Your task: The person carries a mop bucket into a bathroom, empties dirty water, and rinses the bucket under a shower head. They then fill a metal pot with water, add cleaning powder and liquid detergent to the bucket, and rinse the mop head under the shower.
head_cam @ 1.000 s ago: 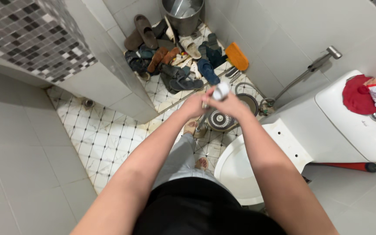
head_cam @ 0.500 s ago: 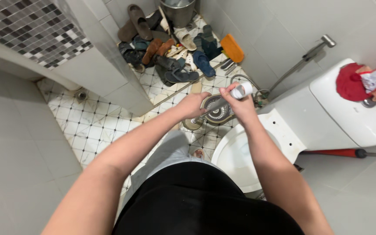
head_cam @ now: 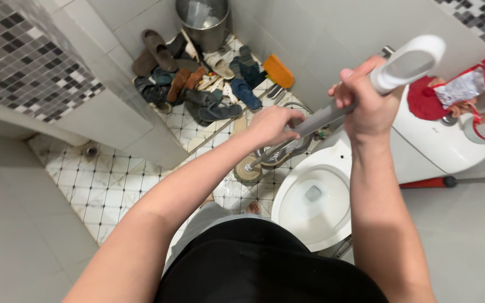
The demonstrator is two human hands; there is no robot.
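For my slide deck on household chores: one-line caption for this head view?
Both hands, left and right, grip a grey long-handled brush above the open white toilet bowl.

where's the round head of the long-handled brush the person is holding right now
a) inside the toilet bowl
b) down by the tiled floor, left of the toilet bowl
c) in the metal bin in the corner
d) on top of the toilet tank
b: both the left hand and right hand grip the long-handled brush, whose round head sits low over the tiled floor, just left of the toilet bowl, not in it.
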